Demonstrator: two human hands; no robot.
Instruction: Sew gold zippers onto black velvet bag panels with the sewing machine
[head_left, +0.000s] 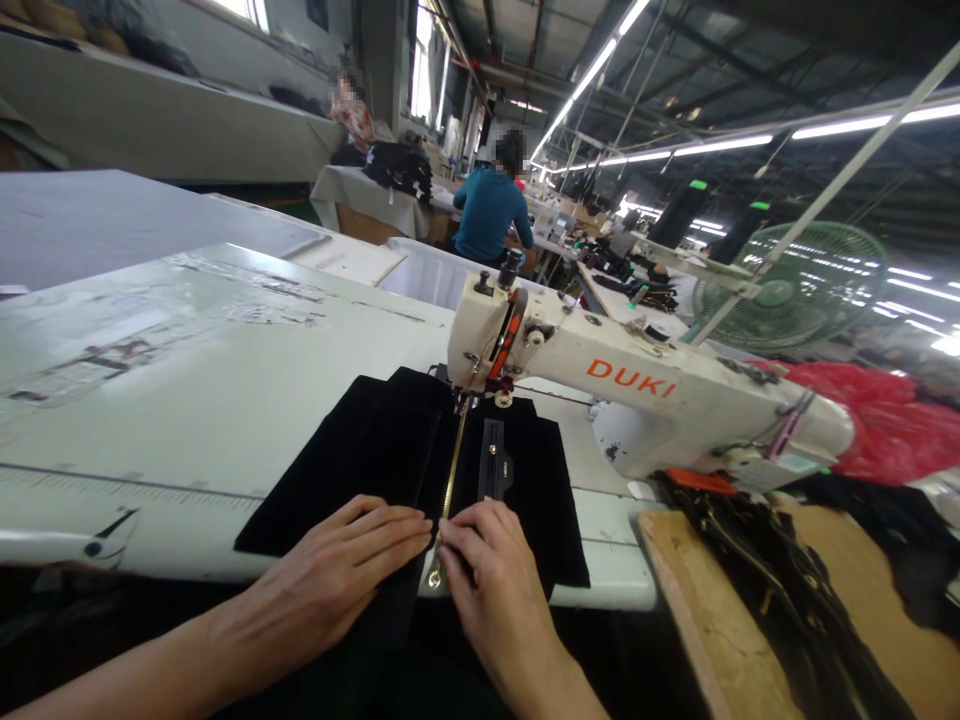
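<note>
A black fabric piece [352,440] lies under the head of a white sewing machine [562,345]. Down its middle runs a zipper [453,470] with gold teeth, from the needle area towards me; a gold pull hangs at the near end. My left hand [337,560] rests flat on the fabric left of the zipper, fingers stretched out and close together. On the zipper's near end, the bent fingers and thumb of my right hand [495,565] are closed in a pinch. Just beyond that hand, a dark strip-shaped plate [493,450] with a small gold piece lies on the fabric.
The pale machine table [187,400] has a ruler strip along its front edge. At right, more zippers [772,570] lie in a dark bundle on a wooden board [705,610]. A green fan [795,290] and red plastic [892,420] stand behind. A person in teal [491,215] sits ahead.
</note>
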